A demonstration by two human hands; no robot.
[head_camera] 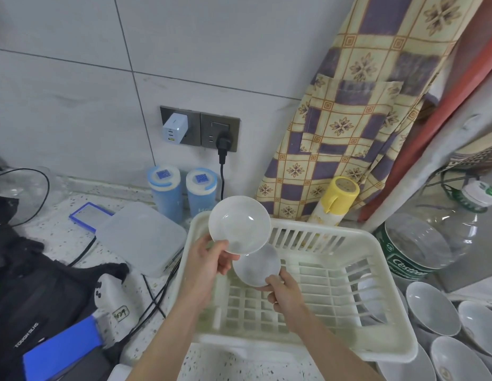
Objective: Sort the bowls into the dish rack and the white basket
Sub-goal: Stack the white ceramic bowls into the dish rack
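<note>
"TOUGH SUYS" on black bag (33, 312); "Cestbon", "4.5L" on green label of clear water jug (420, 243); handwritten tag on white device (115, 301), unreadable.

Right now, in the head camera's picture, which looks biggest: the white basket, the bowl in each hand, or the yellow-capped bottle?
1. White basket, clearly largest.
2. Left hand's bowl.
3. Right hand's bowl, partly hidden, so unsure against the other.
4. Yellow-capped bottle, partly behind the basket and farther off, so unsure.

Speckled counter (74, 215) under white basket (376, 350), lidded box (140, 235), canisters (168, 193)
</note>
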